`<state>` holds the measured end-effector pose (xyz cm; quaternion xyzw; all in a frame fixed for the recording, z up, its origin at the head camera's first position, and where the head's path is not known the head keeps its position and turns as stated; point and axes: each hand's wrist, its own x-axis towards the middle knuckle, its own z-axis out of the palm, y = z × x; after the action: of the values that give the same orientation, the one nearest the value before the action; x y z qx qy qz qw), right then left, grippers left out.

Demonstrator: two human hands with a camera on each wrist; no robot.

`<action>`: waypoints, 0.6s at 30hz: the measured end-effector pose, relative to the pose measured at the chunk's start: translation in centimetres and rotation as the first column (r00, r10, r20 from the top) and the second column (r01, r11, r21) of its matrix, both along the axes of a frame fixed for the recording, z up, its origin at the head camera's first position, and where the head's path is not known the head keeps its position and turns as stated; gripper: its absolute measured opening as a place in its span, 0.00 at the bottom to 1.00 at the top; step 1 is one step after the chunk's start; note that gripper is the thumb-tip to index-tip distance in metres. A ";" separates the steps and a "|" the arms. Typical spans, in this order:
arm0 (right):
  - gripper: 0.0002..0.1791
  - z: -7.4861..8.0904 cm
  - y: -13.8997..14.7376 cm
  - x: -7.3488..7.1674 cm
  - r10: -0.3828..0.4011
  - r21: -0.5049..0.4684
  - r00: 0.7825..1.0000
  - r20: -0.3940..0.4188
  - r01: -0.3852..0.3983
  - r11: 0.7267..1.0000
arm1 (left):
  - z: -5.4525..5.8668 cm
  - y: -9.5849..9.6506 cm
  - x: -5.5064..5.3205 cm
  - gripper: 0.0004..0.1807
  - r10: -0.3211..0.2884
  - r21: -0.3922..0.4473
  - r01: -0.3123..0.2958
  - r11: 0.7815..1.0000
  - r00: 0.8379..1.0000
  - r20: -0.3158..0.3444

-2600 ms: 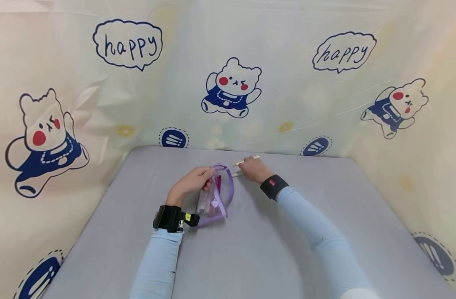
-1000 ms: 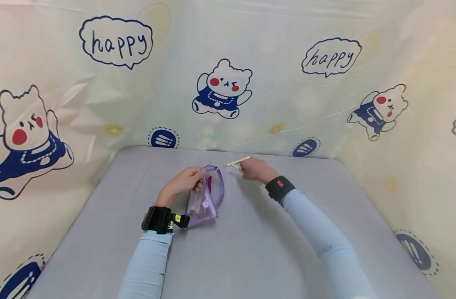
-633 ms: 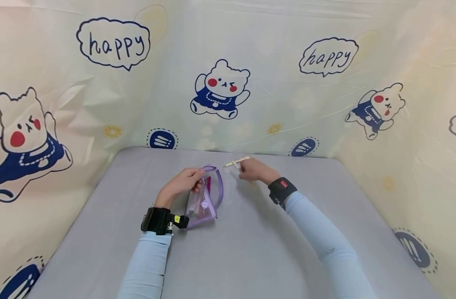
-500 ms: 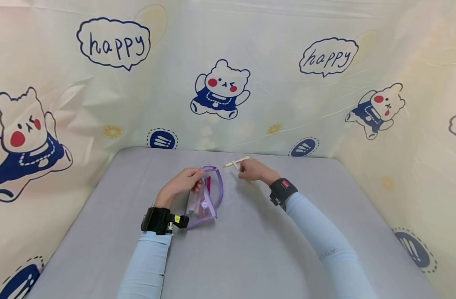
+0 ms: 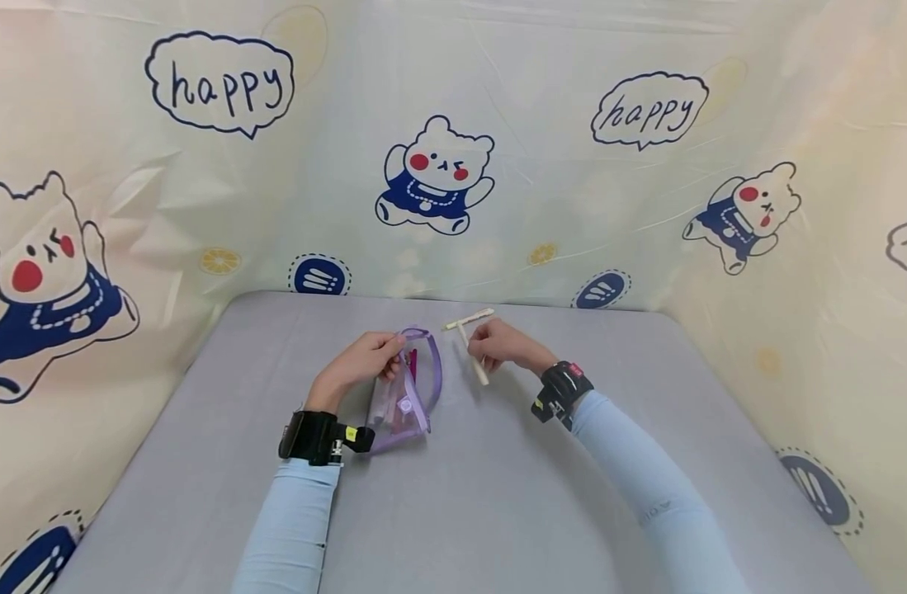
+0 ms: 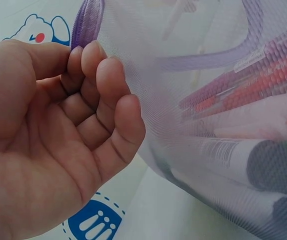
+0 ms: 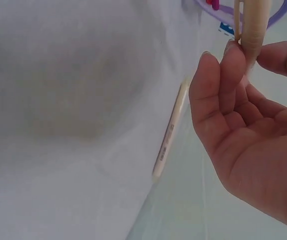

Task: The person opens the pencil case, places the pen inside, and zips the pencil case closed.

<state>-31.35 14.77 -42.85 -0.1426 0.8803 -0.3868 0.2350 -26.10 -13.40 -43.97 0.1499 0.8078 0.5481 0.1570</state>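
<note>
My left hand point(image 5: 367, 356) pinches the upper edge of a purple-trimmed, see-through mesh pencil case point(image 5: 397, 412), its mouth spread. Through the mesh in the left wrist view show a red pen point(image 6: 263, 80) and thick markers point(image 6: 238, 155). To the right, my right hand point(image 5: 501, 342) pinches a cream pen point(image 5: 480, 371) between thumb and fingertips, one end pointing toward the table's front. Its clip shows in the right wrist view, where the upper end is cut off. A second cream pen point(image 5: 468, 319) lies on the table just behind that hand.
The grey-covered table point(image 5: 453, 511) ends at a back edge just beyond the second pen. A patterned cloth backdrop point(image 5: 557, 190) rises behind it and along both sides.
My right hand has picked up one cream pen and swung it so an end points toward the front. The other pen stays lying. My left hand keeps its hold on the case.
</note>
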 end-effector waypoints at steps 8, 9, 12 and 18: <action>0.18 -0.3 -0.6 1.0 -0.014 -0.045 0.999 0.032 0.016 0.999 | 0.0 0.0 -0.1 0.19 0.001 0.008 -0.001 1.000 1.000 -0.009; 0.18 -0.3 -0.7 1.1 -0.014 -0.050 0.999 0.035 0.015 0.999 | 0.0 0.0 -0.1 0.19 0.001 0.009 -0.001 1.000 1.000 -0.010; 0.19 -0.4 -1.1 1.6 -0.007 -0.071 0.999 0.044 0.010 0.997 | 0.0 -0.1 -0.1 0.20 0.003 0.010 -0.003 1.000 1.000 -0.008; 0.19 -1.0 -1.9 2.2 0.010 -0.113 0.998 0.059 -0.003 0.994 | 0.0 0.0 -0.1 0.19 0.007 0.009 -0.007 1.000 1.000 0.000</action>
<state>-29.11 12.84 -43.81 -0.1470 0.8492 -0.4391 0.2539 -26.17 -13.42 -44.02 0.1477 0.8059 0.5521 0.1544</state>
